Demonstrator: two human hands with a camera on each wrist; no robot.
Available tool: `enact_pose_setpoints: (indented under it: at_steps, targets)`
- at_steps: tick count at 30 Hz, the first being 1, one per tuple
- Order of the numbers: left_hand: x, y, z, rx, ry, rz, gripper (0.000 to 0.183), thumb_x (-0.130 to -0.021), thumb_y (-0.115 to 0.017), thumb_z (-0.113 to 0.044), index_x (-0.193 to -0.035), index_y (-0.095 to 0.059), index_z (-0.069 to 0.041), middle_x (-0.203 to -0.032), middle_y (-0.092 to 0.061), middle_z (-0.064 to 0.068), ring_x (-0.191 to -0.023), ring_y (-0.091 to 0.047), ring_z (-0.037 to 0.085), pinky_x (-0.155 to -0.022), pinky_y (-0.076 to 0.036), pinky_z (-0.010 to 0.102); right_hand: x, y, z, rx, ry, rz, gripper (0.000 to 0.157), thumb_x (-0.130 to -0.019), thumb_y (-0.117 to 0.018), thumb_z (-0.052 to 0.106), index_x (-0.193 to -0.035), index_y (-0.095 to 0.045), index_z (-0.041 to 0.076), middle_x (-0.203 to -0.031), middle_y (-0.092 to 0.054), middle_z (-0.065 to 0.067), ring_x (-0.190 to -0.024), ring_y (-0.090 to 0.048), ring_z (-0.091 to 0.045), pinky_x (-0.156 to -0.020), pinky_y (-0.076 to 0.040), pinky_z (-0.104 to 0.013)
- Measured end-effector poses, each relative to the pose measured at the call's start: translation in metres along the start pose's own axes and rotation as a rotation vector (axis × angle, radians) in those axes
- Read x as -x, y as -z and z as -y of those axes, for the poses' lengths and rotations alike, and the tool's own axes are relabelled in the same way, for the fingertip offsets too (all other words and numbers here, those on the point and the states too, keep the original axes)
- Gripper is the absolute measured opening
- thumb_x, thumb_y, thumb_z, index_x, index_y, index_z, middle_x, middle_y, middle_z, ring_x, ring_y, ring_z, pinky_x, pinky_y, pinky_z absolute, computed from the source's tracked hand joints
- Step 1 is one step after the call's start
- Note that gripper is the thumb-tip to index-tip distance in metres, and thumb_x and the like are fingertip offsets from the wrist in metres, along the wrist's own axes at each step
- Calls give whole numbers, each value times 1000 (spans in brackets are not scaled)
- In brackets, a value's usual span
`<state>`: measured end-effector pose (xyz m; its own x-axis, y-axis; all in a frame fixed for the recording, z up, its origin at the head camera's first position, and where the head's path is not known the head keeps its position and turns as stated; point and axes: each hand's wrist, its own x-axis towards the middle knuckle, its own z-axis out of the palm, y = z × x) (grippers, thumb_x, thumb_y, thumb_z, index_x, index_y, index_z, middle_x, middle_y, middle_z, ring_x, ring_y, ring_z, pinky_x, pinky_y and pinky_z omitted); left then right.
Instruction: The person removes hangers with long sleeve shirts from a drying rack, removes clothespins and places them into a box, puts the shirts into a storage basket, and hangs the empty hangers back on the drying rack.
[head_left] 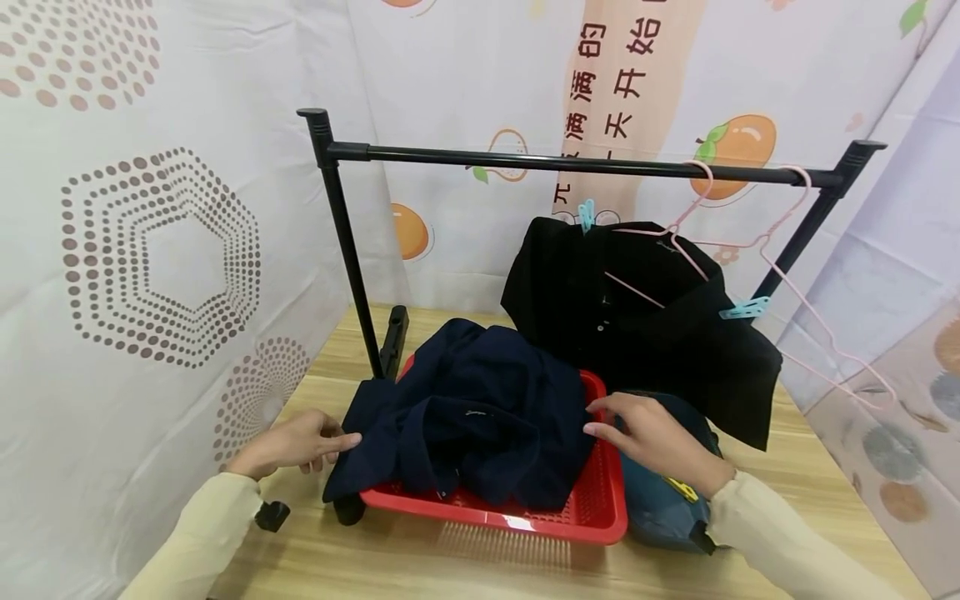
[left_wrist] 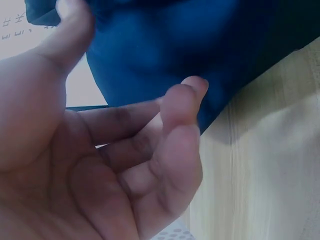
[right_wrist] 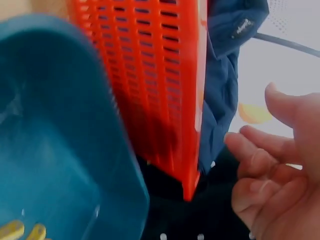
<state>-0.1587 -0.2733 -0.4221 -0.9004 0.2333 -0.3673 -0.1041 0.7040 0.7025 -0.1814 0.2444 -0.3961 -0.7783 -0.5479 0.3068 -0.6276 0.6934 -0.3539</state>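
A navy collared shirt (head_left: 487, 375) lies heaped in a red plastic basket (head_left: 615, 500), with one part spilling over the left rim. At that overhanging part is my left hand (head_left: 303, 442), its thumb tip overlapping the cloth. In the left wrist view the fingers (left_wrist: 182, 155) bend loosely, with a gap between them and the thumb. My right hand (head_left: 648, 433) hovers by the basket's right rim, thumb and fingers apart. Nothing lies between its fingers (right_wrist: 252, 155) in the right wrist view, where navy cloth shows just beyond the fingertips.
A black rack (head_left: 525, 161) stands over the basket. From its bar hangs a black shirt (head_left: 555, 283) on a pink hanger, with light blue clips (head_left: 587, 215). Another pink hanger (head_left: 825, 333) hangs at right. A teal basin (right_wrist: 55, 150) holding yellow clips (head_left: 682, 489) sits beside the basket.
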Motion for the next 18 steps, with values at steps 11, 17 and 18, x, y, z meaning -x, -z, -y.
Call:
enact_pose_setpoints:
  at_steps: [11, 17, 18]
  targets:
    - [1, -6, -1, 60, 22, 61, 64, -94, -45, -58, -80, -63, 2, -64, -65, 17, -49, -63, 32, -48, -53, 41, -15, -27, 13, -54, -104, 181, 48, -88, -64, 46, -112, -68, 4, -72, -51, 9, -61, -48, -5, -55, -45, -21]
    - [-1, -12, 4, 71, -28, 69, 31, -94, -60, -26, -77, -62, 1, -65, -64, 15, -50, -64, 29, -49, -54, 39, -21, -32, 16, -41, -144, 203, 49, -86, -68, 43, -114, -67, 2, -70, -53, 8, -60, -50, -5, -57, -46, -20]
    - [-1, -13, 5, 85, -37, 67, 26, -94, -60, -19, -78, -61, 1, -66, -63, 15, -51, -64, 29, -49, -53, 40, -22, -32, 16, -41, -143, 208, 48, -86, -68, 41, -114, -66, 1, -70, -53, 8, -60, -50, -5, -57, -46, -20]
